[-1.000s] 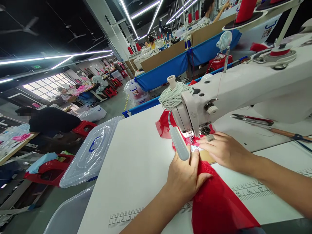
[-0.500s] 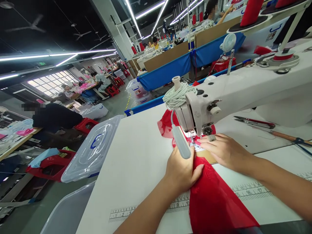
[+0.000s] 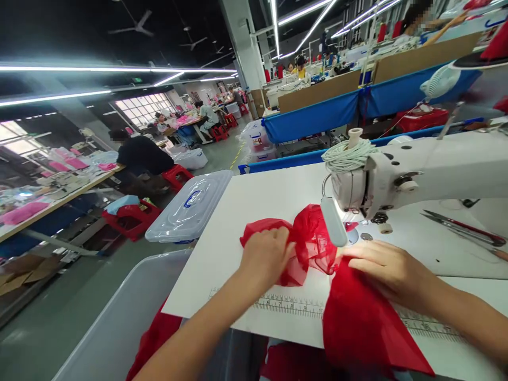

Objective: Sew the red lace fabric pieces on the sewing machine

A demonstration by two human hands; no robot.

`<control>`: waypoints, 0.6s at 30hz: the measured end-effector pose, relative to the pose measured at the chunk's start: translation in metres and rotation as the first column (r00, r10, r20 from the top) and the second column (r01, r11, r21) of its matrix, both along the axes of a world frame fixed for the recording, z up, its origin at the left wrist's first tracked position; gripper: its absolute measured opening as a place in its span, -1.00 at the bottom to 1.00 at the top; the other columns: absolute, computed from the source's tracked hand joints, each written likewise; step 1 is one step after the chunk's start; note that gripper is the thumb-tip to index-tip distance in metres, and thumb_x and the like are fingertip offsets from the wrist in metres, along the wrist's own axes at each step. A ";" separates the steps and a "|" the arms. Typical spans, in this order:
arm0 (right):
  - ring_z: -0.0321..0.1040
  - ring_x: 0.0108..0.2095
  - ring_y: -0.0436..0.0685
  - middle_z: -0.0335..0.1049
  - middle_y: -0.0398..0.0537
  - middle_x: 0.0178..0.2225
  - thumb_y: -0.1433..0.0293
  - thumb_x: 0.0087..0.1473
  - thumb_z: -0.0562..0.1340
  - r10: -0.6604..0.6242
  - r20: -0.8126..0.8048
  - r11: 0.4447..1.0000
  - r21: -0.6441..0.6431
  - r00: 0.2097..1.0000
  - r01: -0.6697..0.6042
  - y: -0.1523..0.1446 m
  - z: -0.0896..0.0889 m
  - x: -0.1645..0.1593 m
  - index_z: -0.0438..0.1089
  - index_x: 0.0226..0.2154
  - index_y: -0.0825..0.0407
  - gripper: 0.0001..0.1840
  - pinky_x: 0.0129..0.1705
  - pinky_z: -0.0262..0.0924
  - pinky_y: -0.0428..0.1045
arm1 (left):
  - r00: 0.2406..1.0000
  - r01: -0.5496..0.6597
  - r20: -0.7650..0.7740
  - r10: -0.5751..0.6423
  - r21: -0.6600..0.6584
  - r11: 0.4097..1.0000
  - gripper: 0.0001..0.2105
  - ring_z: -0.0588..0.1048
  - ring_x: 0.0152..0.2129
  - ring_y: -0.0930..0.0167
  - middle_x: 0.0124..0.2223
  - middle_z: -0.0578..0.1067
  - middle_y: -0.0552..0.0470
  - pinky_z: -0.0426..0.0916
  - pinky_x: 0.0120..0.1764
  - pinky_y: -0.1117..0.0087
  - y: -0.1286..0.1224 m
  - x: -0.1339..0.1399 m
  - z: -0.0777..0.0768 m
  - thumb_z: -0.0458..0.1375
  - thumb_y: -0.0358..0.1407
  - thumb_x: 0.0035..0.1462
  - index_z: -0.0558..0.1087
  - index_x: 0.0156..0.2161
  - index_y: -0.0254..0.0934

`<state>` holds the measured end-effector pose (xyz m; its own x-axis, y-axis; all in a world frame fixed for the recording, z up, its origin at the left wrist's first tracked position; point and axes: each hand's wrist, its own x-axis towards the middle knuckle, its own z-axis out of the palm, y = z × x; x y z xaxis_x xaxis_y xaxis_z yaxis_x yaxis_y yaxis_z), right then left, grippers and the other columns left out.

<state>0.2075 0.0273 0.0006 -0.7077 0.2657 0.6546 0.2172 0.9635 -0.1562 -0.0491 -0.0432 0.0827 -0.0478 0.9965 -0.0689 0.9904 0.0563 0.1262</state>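
Note:
Sheer red fabric (image 3: pixel 357 317) lies across the white table, partly bunched and hanging over the front edge. My left hand (image 3: pixel 266 254) is closed on a gathered part of it, left of the sewing machine (image 3: pixel 448 164). Just in front of the machine's needle area, my right hand (image 3: pixel 387 267) grips the fabric, fingers together and pointing left. A small lamp (image 3: pixel 333 222) on a bent neck hides part of the needle area. Pale green cord (image 3: pixel 349 155) is coiled on top of the machine head.
Scissors (image 3: pixel 464 227) lie right of the needle. A printed ruler (image 3: pixel 286 305) runs along the table front. At left stand a lidded clear box (image 3: pixel 190 206), an open bin (image 3: pixel 130 307) and a red stool (image 3: pixel 133 219). Several people work at tables farther back.
My left hand has moved left from the needle, drawing the fabric out to that side. My right hand has come forward, off the needle area. The view has swung left.

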 end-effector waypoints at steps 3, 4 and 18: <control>0.47 -0.13 0.13 0.54 0.02 -0.09 0.61 0.20 0.00 0.095 0.045 0.987 -0.133 0.994 -0.089 -0.019 0.010 -0.015 0.42 -0.22 -0.04 -0.65 -0.11 0.36 0.03 | 0.978 -0.195 0.088 0.191 0.050 0.979 -0.74 0.41 -0.02 0.05 0.02 0.42 -0.31 0.26 -0.01 0.10 -0.002 -0.047 -0.007 0.07 -0.22 0.25 0.36 -0.04 -0.35; 0.48 -0.13 0.12 0.54 0.01 -0.08 0.61 0.20 -0.02 0.120 0.060 0.980 -0.169 0.991 -0.108 -0.025 0.013 -0.021 0.42 -0.21 -0.04 -0.63 -0.13 0.37 0.02 | 0.960 -0.255 0.138 0.245 0.054 0.965 -0.68 0.37 0.02 0.02 0.05 0.38 -0.35 0.23 0.01 0.08 -0.004 -0.061 -0.013 0.09 -0.19 0.23 0.34 -0.02 -0.38; 0.42 -0.12 0.21 0.47 0.01 -0.07 -0.04 0.07 0.28 -0.223 -0.163 -0.103 -0.976 0.961 -0.190 -0.065 0.029 -0.087 0.40 0.01 -0.09 -0.45 -0.10 0.39 0.06 | -0.069 -0.076 0.963 0.260 -0.265 0.961 -0.64 0.55 -0.30 0.29 -0.27 0.56 -0.07 0.43 -0.16 0.28 -0.027 -0.042 -0.029 0.15 0.02 0.07 0.44 -0.26 -0.28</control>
